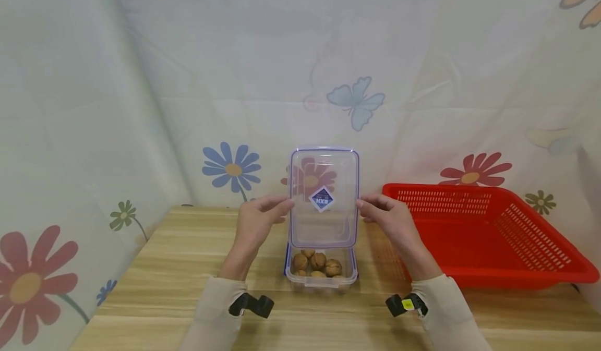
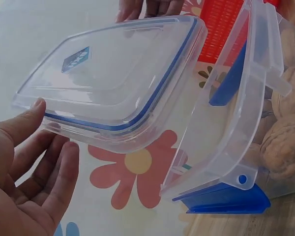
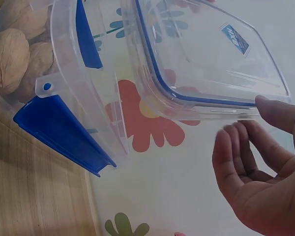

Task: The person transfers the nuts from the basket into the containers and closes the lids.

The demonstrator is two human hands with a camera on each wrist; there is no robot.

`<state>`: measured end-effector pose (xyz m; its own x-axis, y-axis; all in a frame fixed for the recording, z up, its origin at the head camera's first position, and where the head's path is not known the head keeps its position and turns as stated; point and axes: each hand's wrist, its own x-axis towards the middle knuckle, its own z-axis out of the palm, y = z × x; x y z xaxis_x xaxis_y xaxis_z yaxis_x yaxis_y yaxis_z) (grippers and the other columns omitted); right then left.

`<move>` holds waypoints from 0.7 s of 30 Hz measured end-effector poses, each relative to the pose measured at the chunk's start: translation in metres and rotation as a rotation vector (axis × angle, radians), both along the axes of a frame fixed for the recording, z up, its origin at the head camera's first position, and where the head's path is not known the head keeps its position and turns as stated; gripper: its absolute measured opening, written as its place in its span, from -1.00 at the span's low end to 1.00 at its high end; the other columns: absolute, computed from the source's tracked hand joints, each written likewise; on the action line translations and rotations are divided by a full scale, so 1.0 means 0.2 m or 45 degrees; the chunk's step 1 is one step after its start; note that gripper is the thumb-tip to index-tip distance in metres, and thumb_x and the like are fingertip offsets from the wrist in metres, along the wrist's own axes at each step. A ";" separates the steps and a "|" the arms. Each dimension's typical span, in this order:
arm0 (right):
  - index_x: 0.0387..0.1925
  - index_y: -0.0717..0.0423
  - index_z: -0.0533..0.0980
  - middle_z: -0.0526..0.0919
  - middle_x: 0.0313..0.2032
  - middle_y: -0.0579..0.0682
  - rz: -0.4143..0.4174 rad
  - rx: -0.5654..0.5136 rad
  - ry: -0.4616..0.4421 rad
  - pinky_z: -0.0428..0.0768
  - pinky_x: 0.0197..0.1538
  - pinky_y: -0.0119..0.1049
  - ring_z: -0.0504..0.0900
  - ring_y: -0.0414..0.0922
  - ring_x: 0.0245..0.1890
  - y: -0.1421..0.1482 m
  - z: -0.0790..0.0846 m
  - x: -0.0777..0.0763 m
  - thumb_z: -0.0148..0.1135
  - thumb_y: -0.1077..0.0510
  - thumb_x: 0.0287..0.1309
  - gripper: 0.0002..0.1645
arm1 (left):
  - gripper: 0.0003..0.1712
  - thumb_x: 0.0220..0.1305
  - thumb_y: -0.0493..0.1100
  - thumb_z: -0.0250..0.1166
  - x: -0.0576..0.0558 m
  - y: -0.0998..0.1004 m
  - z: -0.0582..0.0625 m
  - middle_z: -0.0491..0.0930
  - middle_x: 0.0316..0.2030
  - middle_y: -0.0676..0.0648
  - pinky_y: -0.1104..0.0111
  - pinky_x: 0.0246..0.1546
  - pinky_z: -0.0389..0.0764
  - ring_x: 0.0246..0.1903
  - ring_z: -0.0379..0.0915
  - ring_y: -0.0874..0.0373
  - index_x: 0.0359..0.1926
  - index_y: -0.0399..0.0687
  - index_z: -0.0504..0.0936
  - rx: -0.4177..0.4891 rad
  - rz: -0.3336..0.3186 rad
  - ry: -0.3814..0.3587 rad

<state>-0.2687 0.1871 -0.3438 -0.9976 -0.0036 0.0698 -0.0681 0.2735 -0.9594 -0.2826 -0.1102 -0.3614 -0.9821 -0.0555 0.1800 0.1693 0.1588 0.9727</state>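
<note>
A clear lid [image 1: 324, 226] with a blue seal and a diamond label is held up on edge between the two hands. My left hand [image 1: 263, 218] pinches its left edge between thumb and fingers. On the opposite edge, the thumb and fingers of my right hand [image 1: 387, 218] pinch it too. Below and in front stands a clear plastic food container [image 1: 324, 284] with several walnuts [image 1: 318, 261] inside. Its blue side clips, such as this clip [image 2: 226, 199] in the left wrist view, hang outward. The lid is apart from the container's rim in both wrist views.
A red plastic basket [image 1: 474, 278] with slotted walls stands on the right of the wooden table [image 1: 188, 267], close to the right forearm. Behind the table hangs a pale cloth [image 1: 263, 69] printed with flowers and butterflies.
</note>
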 end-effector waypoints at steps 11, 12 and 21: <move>0.34 0.19 0.57 0.71 0.11 0.20 0.023 -0.006 0.031 0.75 0.12 -0.13 0.75 0.07 -0.04 -0.02 -0.01 0.00 0.34 -0.01 0.49 -0.46 | -0.60 0.33 0.01 0.55 0.00 0.01 -0.01 0.78 -0.15 -0.18 0.14 -0.19 0.83 -0.31 0.77 -0.05 0.01 -0.17 0.81 0.074 -0.019 -0.008; 0.37 0.19 0.55 0.69 0.11 0.22 0.025 -0.010 0.036 0.76 0.09 -0.14 0.76 0.08 -0.04 -0.03 -0.01 0.00 0.33 0.02 0.49 -0.45 | -0.60 0.33 -0.01 0.55 0.00 0.01 -0.01 0.78 -0.15 -0.18 0.13 -0.21 0.84 -0.31 0.77 -0.05 0.04 -0.18 0.80 0.082 -0.024 -0.010; 0.49 0.14 0.44 0.64 0.15 0.29 0.064 0.012 0.054 0.80 -0.01 -0.13 0.77 0.09 -0.10 -0.04 -0.02 0.00 0.35 0.13 0.47 -0.35 | -0.49 0.34 -0.14 0.53 -0.01 0.01 -0.03 0.75 -0.08 -0.22 0.12 -0.27 0.84 -0.27 0.77 -0.06 0.29 -0.03 0.70 0.102 -0.069 -0.022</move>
